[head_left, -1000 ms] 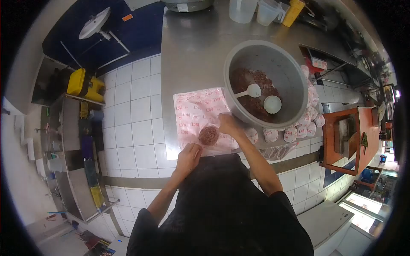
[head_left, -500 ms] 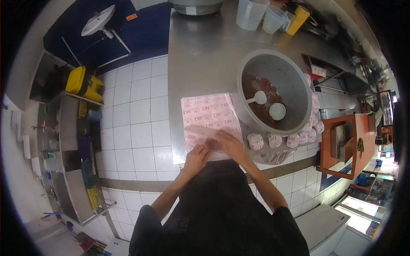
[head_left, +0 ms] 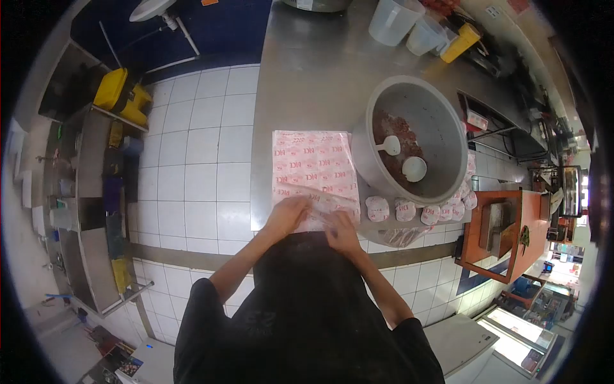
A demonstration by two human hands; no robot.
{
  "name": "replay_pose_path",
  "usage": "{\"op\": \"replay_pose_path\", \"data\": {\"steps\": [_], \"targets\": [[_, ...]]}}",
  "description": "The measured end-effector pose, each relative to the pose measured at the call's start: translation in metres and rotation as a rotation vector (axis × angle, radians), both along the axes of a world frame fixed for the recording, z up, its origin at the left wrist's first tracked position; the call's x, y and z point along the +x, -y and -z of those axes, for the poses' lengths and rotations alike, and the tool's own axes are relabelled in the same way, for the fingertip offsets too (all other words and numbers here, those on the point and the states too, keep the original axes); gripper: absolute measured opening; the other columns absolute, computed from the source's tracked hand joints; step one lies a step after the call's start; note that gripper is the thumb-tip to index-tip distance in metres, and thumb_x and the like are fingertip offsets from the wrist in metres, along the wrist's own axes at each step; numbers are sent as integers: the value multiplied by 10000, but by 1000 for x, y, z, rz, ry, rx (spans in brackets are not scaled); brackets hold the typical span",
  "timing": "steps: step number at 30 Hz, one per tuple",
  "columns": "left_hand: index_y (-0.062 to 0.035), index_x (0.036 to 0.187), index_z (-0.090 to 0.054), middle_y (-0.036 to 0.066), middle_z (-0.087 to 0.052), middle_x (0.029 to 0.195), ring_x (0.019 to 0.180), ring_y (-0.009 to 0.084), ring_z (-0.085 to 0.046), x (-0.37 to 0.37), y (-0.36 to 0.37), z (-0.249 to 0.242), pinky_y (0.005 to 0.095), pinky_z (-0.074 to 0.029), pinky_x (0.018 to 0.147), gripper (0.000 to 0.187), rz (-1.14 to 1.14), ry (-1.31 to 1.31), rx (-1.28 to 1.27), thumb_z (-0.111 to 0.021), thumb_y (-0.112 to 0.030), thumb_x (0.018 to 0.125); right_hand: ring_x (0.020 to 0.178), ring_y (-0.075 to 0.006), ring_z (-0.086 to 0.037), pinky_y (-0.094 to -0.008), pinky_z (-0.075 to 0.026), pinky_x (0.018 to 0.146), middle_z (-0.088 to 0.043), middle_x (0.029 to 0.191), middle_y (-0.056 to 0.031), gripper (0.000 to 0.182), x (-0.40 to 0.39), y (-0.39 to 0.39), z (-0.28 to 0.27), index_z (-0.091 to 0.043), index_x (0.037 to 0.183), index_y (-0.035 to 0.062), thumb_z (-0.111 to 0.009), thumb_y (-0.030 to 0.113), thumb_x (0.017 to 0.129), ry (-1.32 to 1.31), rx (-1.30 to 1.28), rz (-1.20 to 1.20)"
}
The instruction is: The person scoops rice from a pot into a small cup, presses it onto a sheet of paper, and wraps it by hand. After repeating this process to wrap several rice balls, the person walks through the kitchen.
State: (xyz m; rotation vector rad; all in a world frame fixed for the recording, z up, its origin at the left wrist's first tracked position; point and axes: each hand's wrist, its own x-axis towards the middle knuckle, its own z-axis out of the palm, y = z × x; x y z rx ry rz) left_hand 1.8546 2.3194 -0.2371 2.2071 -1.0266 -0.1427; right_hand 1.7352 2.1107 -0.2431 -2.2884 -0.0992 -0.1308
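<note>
A stack of white wrapping paper with red print [head_left: 313, 160] lies at the table's near edge. Its top sheet is folded across between my hands, making a raised flap. My left hand [head_left: 289, 215] grips the left side of this flap, fingers curled on the paper. On the right, my right hand [head_left: 343, 232] pinches the near part of the same sheet, lower than the left. Whatever the fold covers is hidden. Close by on the right stands a large grey pot [head_left: 419, 137] with reddish-brown minced meat [head_left: 390, 125], a white scoop [head_left: 391, 146] and a white round cup [head_left: 414, 169] inside.
Several paper-wrapped round bundles [head_left: 377, 208] line the table's edge around the pot, near a clear plastic bag [head_left: 403, 236]. Plastic jugs [head_left: 394, 20] and a yellow container [head_left: 460, 43] stand at the back of the steel table [head_left: 307, 77]. An orange table [head_left: 534, 224] is to the right.
The paper now lies over the dark brown portion that showed between my hands. My left hand has moved up and left, my right hand down towards me. The camera view has shifted slightly.
</note>
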Motion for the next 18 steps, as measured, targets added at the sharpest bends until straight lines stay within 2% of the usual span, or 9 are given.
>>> {"op": "replay_pose_path", "data": {"steps": [2, 4, 7, 11, 13, 15, 16, 17, 18], "targets": [[-43, 1077, -611, 172, -663, 1035, 943, 378, -650, 9, -4, -17, 448, -523, 858, 207, -32, -248, -44, -620, -208, 953, 1031, -367, -595, -476, -451, 976, -637, 1069, -178, 255, 3, 1, 11, -647, 1102, 20, -651, 158, 888, -72, 51, 98], [-32, 1074, -600, 181, -660, 1013, 929, 385, -649, 15, -9, -5, 448, -526, 825, 204, -7, -223, -70, -606, -203, 964, 812, -374, -626, -480, -504, 752, -625, 901, -173, 146, 12, 4, 13, -611, 983, 6, -649, 130, 917, -84, 129, 276], [-19, 1062, -582, 198, -651, 983, 917, 399, -643, 25, -2, 1, 453, -524, 789, 187, 5, -278, -4, -583, -186, 976, 726, -390, -621, -482, -498, 672, -621, 813, -177, 95, 25, 8, 23, -593, 986, 23, -573, 113, 960, -185, 120, 345], [-8, 1040, -561, 227, -637, 983, 927, 420, -630, 29, 8, 15, 474, -508, 788, 138, -41, -329, -63, -556, -128, 973, 760, -379, -625, -480, -480, 684, -637, 851, -175, 91, 32, -4, 30, -583, 991, 28, -523, 87, 956, -62, -124, 416], [-2, 1036, -565, 228, -617, 1009, 950, 418, -610, 22, 7, 31, 472, -507, 792, 132, -66, -146, -192, -580, -84, 934, 852, -356, -632, -470, -475, 779, -659, 946, -162, 139, 25, -6, 40, -597, 1023, 39, -551, 120, 921, -73, -224, 340], [-5, 976, -602, 188, -578, 1024, 983, 416, -544, 12, 8, 46, 484, -488, 833, 190, -70, 115, -173, -672, -25, 800, 994, -345, -609, -489, -446, 893, -651, 1047, -148, 218, 19, -3, 23, -620, 1051, 43, -585, 167, 876, -284, -544, 179], [-22, 959, -627, 184, -589, 1023, 985, 403, -548, 10, 8, 37, 494, -467, 849, 185, -41, 181, -103, -678, -33, 781, 1062, -357, -578, -520, -424, 930, -630, 1084, -166, 306, 7, 0, 28, -627, 1114, 41, -597, 227, 873, -32, -485, 172], [-45, 1051, -655, 163, -614, 1109, 1065, 391, -545, 7, 3, 56, 522, -422, 959, 215, -61, 186, -27, -638, -122, 850, 1012, -345, -572, -521, -431, 887, -618, 1016, -161, 299, 9, 1, 14, -630, 1101, 46, -585, 184, 840, 57, -495, 187], [-53, 1055, -654, 149, -618, 1133, 1087, 368, -537, 4, 0, 30, 533, -394, 976, 240, -32, 170, 33, -638, -166, 844, 1024, -345, -571, -521, -426, 898, -611, 1050, -161, 338, 1, 4, -6, -631, 1123, 48, -602, 186, 815, 119, -481, 187]]}}
